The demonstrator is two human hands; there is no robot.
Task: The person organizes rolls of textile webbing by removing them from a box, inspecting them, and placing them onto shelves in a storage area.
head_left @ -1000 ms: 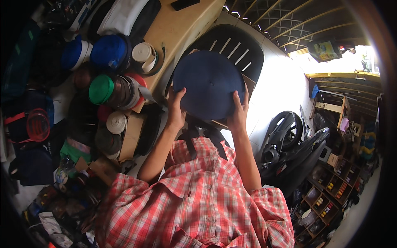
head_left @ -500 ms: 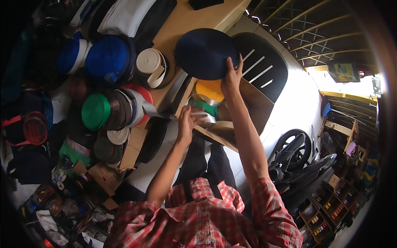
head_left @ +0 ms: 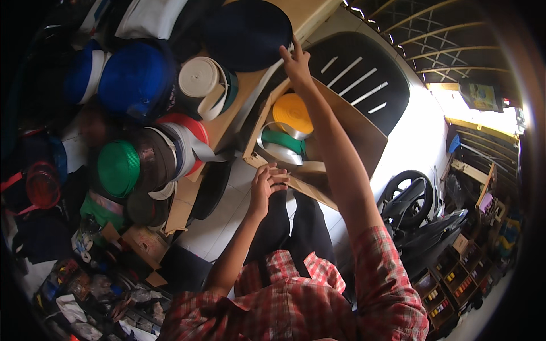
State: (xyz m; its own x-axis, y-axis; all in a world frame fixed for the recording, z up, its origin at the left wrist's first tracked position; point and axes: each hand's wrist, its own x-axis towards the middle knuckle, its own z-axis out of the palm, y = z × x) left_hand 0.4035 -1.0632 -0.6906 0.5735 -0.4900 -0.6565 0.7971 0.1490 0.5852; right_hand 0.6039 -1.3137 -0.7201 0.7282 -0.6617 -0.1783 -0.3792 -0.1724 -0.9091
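Right grip [head_left: 297, 65] on dark roll [head_left: 247, 37], left grip [head_left: 268, 186] (fingers loosely spread) by open carton [head_left: 359, 139]

Rolls [head_left: 292, 112] crowd the box [head_left: 359, 132] leftward; its right seems passable.

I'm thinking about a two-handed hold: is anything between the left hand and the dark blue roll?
Yes: in this view, the left corner of the cardboard box lies between the left hand and the dark blue roll. Whether it blocks at their height, I cannot tell.

Glare from right-hand opening [head_left: 455, 105] (floor [head_left: 424, 136] blown white); left side dim; edges bowed.
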